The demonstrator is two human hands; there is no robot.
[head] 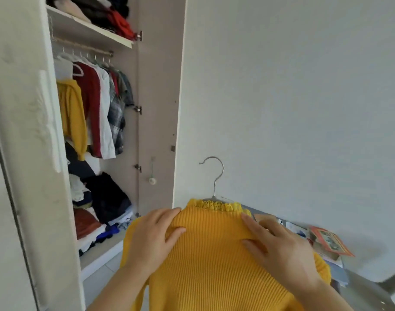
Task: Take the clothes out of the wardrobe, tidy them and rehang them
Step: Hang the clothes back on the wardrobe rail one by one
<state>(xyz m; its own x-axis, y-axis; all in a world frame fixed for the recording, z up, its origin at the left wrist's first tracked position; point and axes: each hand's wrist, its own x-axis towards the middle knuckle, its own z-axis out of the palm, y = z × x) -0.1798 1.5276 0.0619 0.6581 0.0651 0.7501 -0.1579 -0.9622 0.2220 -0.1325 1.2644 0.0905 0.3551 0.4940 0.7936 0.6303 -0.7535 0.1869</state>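
My left hand [153, 237] and right hand [279, 246] each pinch 1 shoulder of the yellow sweater [214, 261], hanger [217, 176] between them. I judge rehanging remains, plus hanging clothes [95, 108] beyond my left hand.

White wall [293, 97], orange-edged booklet [329, 241] atop loose papers [331, 258], pale floor tiles [97, 286].

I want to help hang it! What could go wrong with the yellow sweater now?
The left hand and right hand hold the yellow sweater only at its shoulders, so it might slide off the metal hanger. The wardrobe rail looks crowded, so the hook could catch the hanging clothes.
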